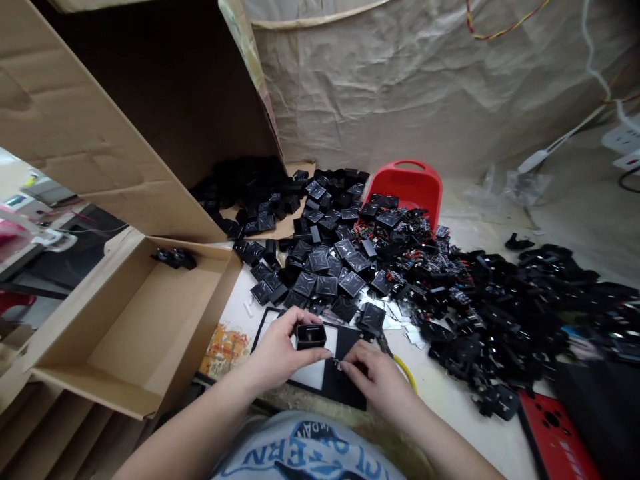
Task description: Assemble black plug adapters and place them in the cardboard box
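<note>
My left hand [277,353] grips a black plastic charger housing [311,337], its hollow open end facing me. To the right of it, my right hand [377,377] is closed in a pinch on a small part with a metallic glint, too small to name. The tip of my left thumb is close to that part. Both hands are over a black mat [345,390] with a white sheet [313,373] on it. Just beyond the right hand lies a black plug charger [371,320].
Black housings [327,267] are heaped ahead, beside small circuit boards [420,250] spilling from a red scoop-shaped bin [430,193]. Black plug parts [465,347] pile up on the right. An open cardboard box [135,333] at left holds a few black pieces. A yellow handle [406,373] lies near my right wrist.
</note>
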Action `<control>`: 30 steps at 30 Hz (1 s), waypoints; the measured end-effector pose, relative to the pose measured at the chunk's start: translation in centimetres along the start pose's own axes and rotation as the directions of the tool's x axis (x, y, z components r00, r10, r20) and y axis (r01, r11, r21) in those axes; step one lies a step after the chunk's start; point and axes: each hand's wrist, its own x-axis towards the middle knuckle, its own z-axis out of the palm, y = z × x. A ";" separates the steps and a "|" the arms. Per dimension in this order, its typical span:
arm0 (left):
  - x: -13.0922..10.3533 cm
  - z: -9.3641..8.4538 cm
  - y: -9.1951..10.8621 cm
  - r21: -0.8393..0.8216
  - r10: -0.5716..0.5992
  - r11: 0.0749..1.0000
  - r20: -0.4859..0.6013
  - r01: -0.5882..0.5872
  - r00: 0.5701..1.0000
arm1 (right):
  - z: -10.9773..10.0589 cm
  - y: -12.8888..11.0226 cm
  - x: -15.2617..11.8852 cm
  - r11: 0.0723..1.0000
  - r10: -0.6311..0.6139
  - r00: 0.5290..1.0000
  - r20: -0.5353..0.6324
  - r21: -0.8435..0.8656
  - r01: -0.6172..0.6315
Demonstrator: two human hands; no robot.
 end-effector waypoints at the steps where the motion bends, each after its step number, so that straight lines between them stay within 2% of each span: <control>1: 0.0 0.3 0.1 -0.010 0.017 1.000 -0.022 -0.018 1.000 | -0.1 -0.2 0.1 0.998 0.011 0.999 -0.034 0.067 -0.009; 3: -0.2 0.8 0.2 -0.019 0.051 0.998 -0.056 -0.052 0.997 | -0.5 -1.0 0.4 0.959 0.056 0.992 -0.111 0.281 -0.022; 6: -0.5 1.1 0.2 0.038 0.056 0.998 -0.067 -0.053 0.996 | -1.1 -3.0 0.8 0.782 0.130 0.973 -0.192 0.623 0.018; 8: -0.6 1.0 0.3 0.093 0.096 0.991 -0.031 -0.093 0.995 | -1.1 -4.3 1.0 0.668 0.154 0.966 -0.210 0.742 0.055; 11: -0.7 0.6 0.4 0.135 0.196 0.969 0.074 -0.205 0.978 | -0.7 -5.4 1.2 0.599 0.166 0.963 -0.212 0.797 0.072; 13: -0.6 0.6 0.5 0.155 0.243 0.954 0.093 -0.255 0.965 | -0.3 -5.6 1.4 0.596 0.170 0.963 -0.209 0.800 0.069; 16: -0.4 0.8 0.3 0.205 0.285 0.935 0.048 -0.288 0.957 | 0.1 -5.7 1.6 0.608 0.171 0.966 -0.194 0.792 0.051; 25: -0.4 1.5 0.0 0.285 0.349 0.900 -0.015 -0.331 0.937 | 0.2 -6.5 1.5 0.681 0.140 0.965 -0.221 0.729 0.068; 30: -0.5 1.6 -0.1 0.292 0.340 0.904 -0.047 -0.312 0.939 | 0.2 -6.8 1.6 0.704 0.146 0.968 -0.205 0.709 0.044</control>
